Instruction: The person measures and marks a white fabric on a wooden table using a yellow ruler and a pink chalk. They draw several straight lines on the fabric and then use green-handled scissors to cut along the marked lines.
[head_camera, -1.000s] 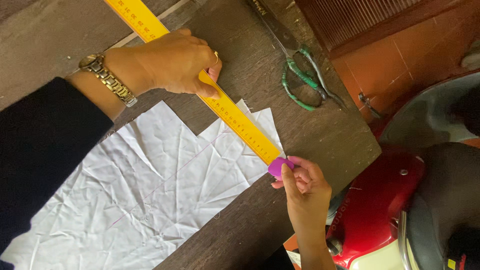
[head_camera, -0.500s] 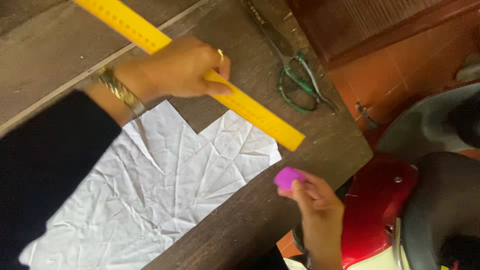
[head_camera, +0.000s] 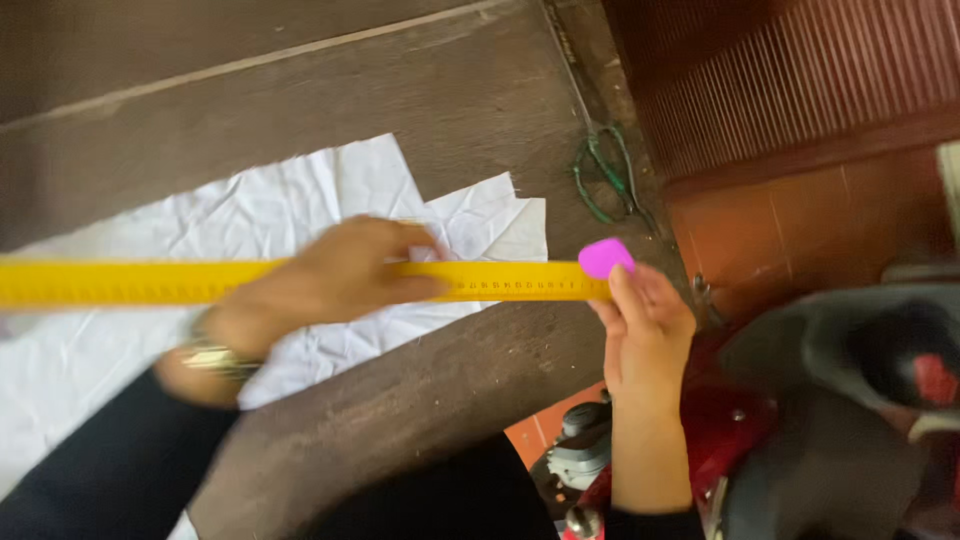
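My left hand (head_camera: 330, 280) grips a long yellow ruler (head_camera: 110, 282) near its middle and holds it level across a crumpled white cloth (head_camera: 300, 200) that lies on the dark wooden table (head_camera: 300, 90). A metal watch sits on that wrist, and the sleeve is black. My right hand (head_camera: 645, 325) pinches a small pink piece of tailor's chalk (head_camera: 605, 257) at the ruler's right end, past the cloth's edge. The image is blurred by motion.
Green-handled scissors (head_camera: 605, 175) lie on the table near its right edge. Beyond the edge are a reddish tiled floor (head_camera: 800, 230), a ribbed brown panel (head_camera: 780, 80) and a red and black scooter (head_camera: 830, 400) at the lower right.
The ruler has swung from a diagonal to level across the cloth. My right hand with the chalk has risen to the ruler's right end. The view has shifted, so the scissors sit higher.
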